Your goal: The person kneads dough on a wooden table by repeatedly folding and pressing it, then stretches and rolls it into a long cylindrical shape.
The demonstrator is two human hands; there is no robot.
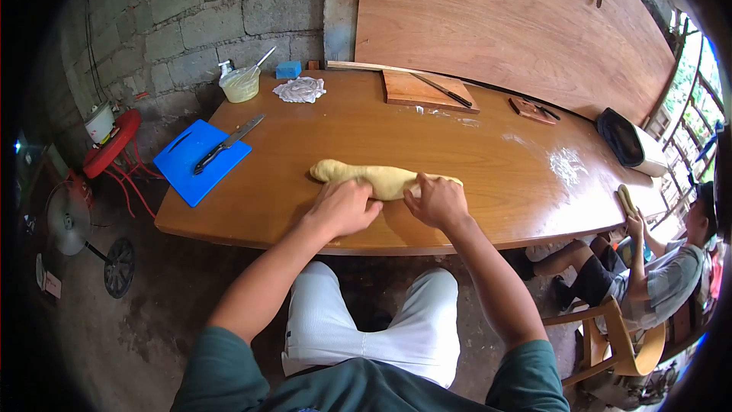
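- While the dough point(390, 180) is being pressed onto the table point(290, 217) under and between both hands, tearing or thinning is being risked, should uneven force be applied.
- Beyond the left hand point(345, 207), the dough's rounded end is being left unheld; twisting could be caused by one-sided pulling.
- By the curled right hand point(438, 202), dough is apparently being pinched; whether the curled left is pinching cannot be told.
- Pale yellow, elongated, slightly lumpy surface being shown.
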